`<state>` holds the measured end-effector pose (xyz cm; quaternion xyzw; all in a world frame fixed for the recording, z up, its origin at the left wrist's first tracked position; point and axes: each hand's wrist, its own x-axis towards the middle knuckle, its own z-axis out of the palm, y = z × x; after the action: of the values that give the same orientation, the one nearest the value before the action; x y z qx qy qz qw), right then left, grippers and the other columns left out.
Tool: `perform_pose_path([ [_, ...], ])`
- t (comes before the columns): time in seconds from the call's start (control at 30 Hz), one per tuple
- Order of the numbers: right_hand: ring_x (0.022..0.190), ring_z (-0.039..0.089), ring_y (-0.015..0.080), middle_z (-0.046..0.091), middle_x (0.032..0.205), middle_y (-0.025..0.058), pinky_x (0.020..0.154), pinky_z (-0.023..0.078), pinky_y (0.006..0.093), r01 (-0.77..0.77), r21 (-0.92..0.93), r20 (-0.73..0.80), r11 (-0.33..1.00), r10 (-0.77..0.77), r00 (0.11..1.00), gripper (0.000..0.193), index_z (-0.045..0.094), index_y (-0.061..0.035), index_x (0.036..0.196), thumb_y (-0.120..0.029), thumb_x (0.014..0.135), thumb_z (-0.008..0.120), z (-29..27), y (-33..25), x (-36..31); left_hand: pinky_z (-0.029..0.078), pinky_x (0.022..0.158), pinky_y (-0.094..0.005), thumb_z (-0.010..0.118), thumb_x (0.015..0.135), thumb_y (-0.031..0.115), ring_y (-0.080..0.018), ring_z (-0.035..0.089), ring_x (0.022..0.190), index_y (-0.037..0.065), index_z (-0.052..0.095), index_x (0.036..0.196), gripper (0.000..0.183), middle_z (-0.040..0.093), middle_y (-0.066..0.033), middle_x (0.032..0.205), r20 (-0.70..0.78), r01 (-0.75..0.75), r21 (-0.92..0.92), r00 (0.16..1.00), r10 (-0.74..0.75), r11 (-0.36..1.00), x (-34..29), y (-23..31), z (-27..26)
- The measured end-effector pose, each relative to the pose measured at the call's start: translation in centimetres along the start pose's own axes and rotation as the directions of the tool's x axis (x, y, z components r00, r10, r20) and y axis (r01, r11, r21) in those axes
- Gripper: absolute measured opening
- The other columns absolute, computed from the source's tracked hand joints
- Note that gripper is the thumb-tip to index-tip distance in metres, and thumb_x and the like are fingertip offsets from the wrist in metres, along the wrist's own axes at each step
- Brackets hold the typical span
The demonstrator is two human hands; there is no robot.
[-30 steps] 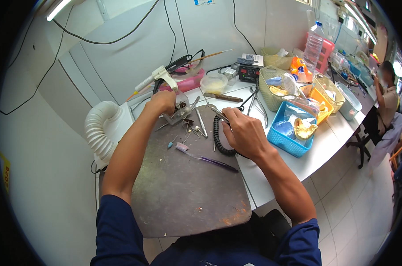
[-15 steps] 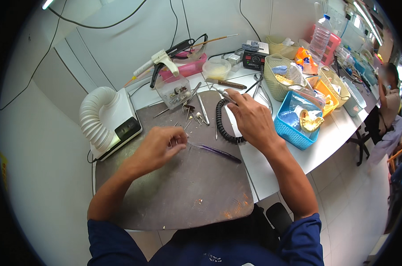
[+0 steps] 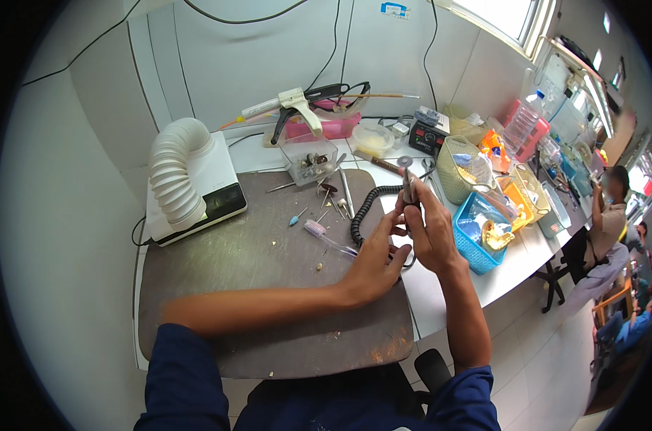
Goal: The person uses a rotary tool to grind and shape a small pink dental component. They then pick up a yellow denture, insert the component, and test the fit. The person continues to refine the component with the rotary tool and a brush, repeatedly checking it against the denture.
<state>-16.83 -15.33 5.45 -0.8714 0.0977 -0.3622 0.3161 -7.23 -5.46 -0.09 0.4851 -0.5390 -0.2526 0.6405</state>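
Note:
My right hand [image 3: 432, 233] is closed round a grey rotary handpiece [image 3: 411, 188], held upright with a small round disc [image 3: 405, 163] at its tip. My left hand [image 3: 375, 269] meets it from the left, fingers curled against the handpiece's lower part; the exact grip is partly hidden. A black coiled cord [image 3: 357, 224] loops beside the hands. Left of them, a toothbrush [image 3: 317, 230] with a clear and purple handle lies on the grey-brown work board [image 3: 268, 273]. Near it are a blue-tipped bur [image 3: 295, 220] and several loose burs [image 3: 324, 205].
A white extractor box with a ribbed hose [image 3: 175, 183] stands at the left. Behind the board are a clear bin of small parts [image 3: 308, 159], a dispensing gun [image 3: 294, 105] and a control box [image 3: 428, 135]. Right, a blue basket [image 3: 477, 255] holds a yellowish dental model [image 3: 496, 235].
My left hand has crossed rightward from above the board to the handpiece. My right hand has brought the handpiece nearer and turned it upright. The whole view has shifted.

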Motion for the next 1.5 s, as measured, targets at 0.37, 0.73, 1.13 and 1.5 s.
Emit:
perform_pose_path([
  [0.37,0.098,0.064,0.0187,0.068,0.099,0.0097,0.094,0.046,0.0322,-0.112,0.222,0.199,0.969,0.067,0.978,0.065,0.035,-0.0036,0.149,-0.011,0.091,0.064,0.3,-0.8,0.1,0.055,0.083,-0.0367,0.059,0.092,0.001,-0.0288,0.063,0.105,-0.003,0.040,0.132,0.044,0.057,-0.0172,0.119,0.081,0.126,-0.095,0.990,-0.118,0.987,-0.7,-0.5,-1.1],
  [0.73,0.094,0.067,0.0237,0.068,0.108,0.0097,0.082,0.050,0.0341,-0.085,-0.108,-0.118,0.990,0.072,0.990,0.053,0.059,-0.0087,0.126,-0.014,0.078,0.078,2.6,-1.0,-0.5,0.057,0.076,-0.0357,0.061,0.086,-0.001,-0.0246,0.066,0.093,-0.005,0.044,0.124,0.042,0.060,-0.0162,0.105,0.038,0.148,-0.103,0.989,-0.145,0.984,-0.1,-0.8,-1.0],
  [1.13,0.094,0.070,0.0216,0.073,0.095,0.0138,0.085,0.052,0.0330,-0.182,-0.138,0.017,0.973,0.186,0.982,0.033,0.070,0.0023,0.104,-0.027,0.089,0.070,1.1,-2.5,3.9,0.055,0.084,-0.0380,0.064,0.093,0.010,-0.0270,0.066,0.100,-0.008,0.046,0.121,0.038,0.064,-0.0182,0.108,0.086,0.197,-0.229,0.980,-0.181,0.953,0.2,0.1,-1.2],
  [1.5,0.080,0.067,0.0102,0.073,0.083,0.0068,0.074,0.052,0.0264,-0.155,0.024,0.110,0.988,0.152,0.982,0.026,0.072,0.0022,0.089,-0.023,0.088,0.071,3.7,-3.2,9.0,0.058,0.079,-0.0374,0.066,0.091,0.012,-0.0293,0.070,0.091,-0.006,0.050,0.113,0.032,0.067,-0.0193,0.097,0.065,0.130,-0.134,0.990,-0.122,0.982,-0.1,-0.8,-0.4],
])
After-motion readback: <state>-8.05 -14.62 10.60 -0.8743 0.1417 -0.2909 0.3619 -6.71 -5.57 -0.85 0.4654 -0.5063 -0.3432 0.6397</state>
